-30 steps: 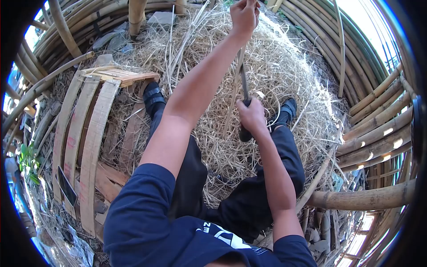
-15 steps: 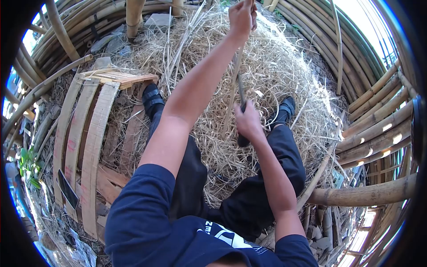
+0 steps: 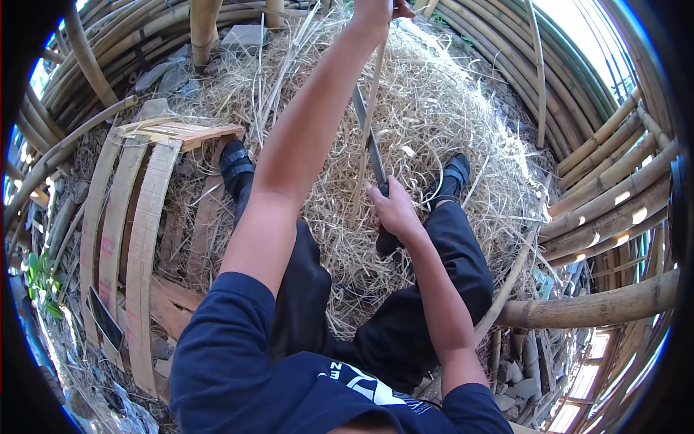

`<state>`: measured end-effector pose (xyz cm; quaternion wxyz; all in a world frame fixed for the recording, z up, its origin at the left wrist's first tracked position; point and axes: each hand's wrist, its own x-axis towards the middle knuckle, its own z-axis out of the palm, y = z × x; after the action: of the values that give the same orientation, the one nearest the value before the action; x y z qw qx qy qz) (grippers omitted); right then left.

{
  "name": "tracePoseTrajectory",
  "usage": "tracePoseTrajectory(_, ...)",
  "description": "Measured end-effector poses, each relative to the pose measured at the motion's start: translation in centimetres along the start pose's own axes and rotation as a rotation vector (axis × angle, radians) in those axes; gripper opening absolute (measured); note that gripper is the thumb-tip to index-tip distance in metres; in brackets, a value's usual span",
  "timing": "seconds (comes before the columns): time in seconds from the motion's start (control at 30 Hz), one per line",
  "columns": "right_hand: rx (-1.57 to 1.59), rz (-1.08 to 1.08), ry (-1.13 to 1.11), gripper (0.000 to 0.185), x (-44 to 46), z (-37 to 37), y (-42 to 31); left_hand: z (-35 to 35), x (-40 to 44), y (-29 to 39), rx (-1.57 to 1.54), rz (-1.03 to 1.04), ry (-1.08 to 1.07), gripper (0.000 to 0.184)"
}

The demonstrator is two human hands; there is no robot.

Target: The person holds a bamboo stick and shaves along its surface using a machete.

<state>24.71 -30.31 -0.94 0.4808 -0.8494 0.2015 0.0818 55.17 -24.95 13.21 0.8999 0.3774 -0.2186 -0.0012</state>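
1. Left grip (image 3: 374,10): cropped by top edge; can't tell its hold.
2. Right grip (image 3: 396,211): wrapped round knife (image 3: 374,155), handle partly covered.
3. Strip (image 3: 377,78): crosses blade above shavings (image 3: 448,101); upper end unseen.

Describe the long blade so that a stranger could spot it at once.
Find the big heap of pale shavings before the person. Over it, the right hand grips a dark handle, and the blade points up the picture from there. It is dark grey, while the thin strip crossing it in view is pale.
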Motion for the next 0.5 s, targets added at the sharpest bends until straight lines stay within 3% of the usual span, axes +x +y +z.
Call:
tracePoseTrajectory(0.03,-0.006,0.003,0.003,0.03,-0.1,-0.3,0.0,-0.1,1.0,-1.4,-0.054,-0.042,0.056,0.024)
tracePoseTrajectory(0.07,0.213,0.06,-0.099,0.028,0.0,-0.7,-0.1,0.8,0.7,-1.3,-0.141,-0.16,0.185,0.016)
tracePoseTrajectory(0.13,0.583,0.227,-0.246,0.025,-0.5,-1.8,-0.9,-0.4,3.1,-3.5,-0.134,-0.242,0.144,0.015)
tracePoseTrajectory(0.17,0.577,0.226,-0.246,0.025,-0.4,-1.8,-0.8,-0.5,3.2,-3.7,-0.122,-0.322,0.1,0.015)
tracePoseTrajectory(0.23,0.265,0.052,-0.098,0.025,-0.2,-1.7,-0.6,0.0,3.0,-4.8,-0.188,-0.275,0.139,0.015)
tracePoseTrajectory(0.3,0.293,0.0,-0.045,0.024,-0.8,-1.4,-1.8,0.3,3.3,-5.1,-0.062,-0.22,0.136,0.017)
tracePoseTrajectory(0.4,0.31,-0.175,0.236,0.027,-1.7,-1.7,-3.6,1.4,1.8,-3.5,-0.078,-0.187,0.181,0.018)
tracePoseTrajectory(0.5,0.31,-0.157,0.308,0.031,-1.9,-0.9,-3.3,3.2,-0.5,-0.8,-0.038,-0.113,0.238,0.017)
